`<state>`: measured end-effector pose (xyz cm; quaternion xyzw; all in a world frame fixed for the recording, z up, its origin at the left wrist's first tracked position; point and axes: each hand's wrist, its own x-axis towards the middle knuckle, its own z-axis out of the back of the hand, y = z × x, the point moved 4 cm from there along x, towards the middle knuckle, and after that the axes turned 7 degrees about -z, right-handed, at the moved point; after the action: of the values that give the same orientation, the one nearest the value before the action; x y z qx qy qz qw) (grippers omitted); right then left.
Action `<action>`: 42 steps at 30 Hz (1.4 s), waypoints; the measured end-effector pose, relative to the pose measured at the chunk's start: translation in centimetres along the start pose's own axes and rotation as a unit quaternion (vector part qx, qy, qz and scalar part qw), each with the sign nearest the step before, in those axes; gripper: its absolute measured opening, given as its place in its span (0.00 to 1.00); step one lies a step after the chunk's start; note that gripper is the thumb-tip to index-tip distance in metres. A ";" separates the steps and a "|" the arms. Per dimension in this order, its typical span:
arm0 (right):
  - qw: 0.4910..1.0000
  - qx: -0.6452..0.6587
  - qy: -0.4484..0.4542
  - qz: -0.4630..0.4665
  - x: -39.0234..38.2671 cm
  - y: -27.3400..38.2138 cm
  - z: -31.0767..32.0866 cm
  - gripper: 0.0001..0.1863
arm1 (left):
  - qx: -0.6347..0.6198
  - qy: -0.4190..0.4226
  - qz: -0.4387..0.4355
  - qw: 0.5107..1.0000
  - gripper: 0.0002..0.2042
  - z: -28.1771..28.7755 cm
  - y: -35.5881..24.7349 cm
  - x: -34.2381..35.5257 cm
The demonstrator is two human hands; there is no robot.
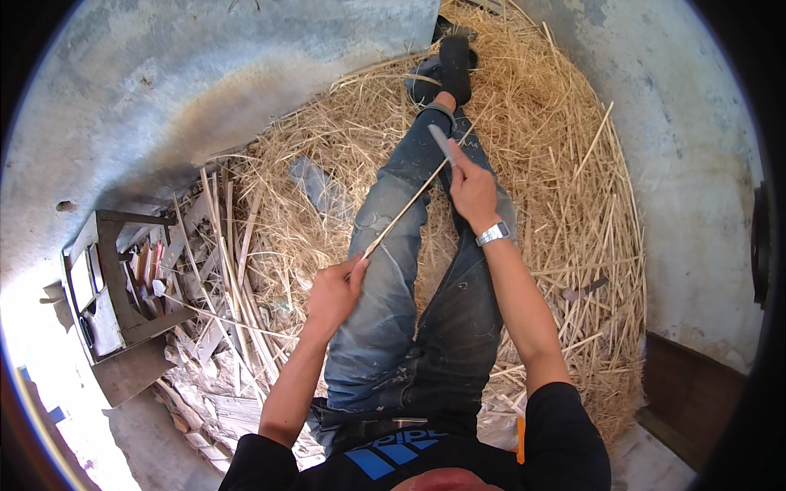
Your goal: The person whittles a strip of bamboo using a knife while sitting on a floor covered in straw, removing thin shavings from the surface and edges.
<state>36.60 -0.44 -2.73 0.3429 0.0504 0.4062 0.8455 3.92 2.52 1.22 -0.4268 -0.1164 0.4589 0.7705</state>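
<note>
Holding strip (pixel 407 208) and probably knife (pixel 440 142)

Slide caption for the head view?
Left hand holding a thin strip, right hand holding a knife, above jeans-clad legs.

blade's (pixel 440 142) lower end hidden in right hand (pixel 473 192), stick's (pixel 403 216) near end covered by left hand (pixel 334 293), shirt (pixel 393 460) cut off below

The knife (pixel 440 142) has a smooth metal blade; the thin strip (pixel 407 206) looks like pale, matt bamboo. Rough, dry, fibrous shavings (pixel 524 82) meet a mottled, plaster-like wall (pixel 704 164). The jeans (pixel 385 286) are scuffed matt denim, the T-shirt (pixel 569 430) matt cloth, the wristwatch (pixel 493 234) shiny silvery metal.
</note>
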 end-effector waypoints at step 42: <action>0.998 -0.030 0.036 -0.038 0.9 -0.6 0.9 0.29 | 0.150 -0.056 -0.071 0.985 0.15 -1.5 -0.4 -1.0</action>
<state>37.92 -0.50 -2.28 0.3006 0.0818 0.3873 0.8678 4.44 0.80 0.81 -0.2706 -0.1197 0.4384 0.8486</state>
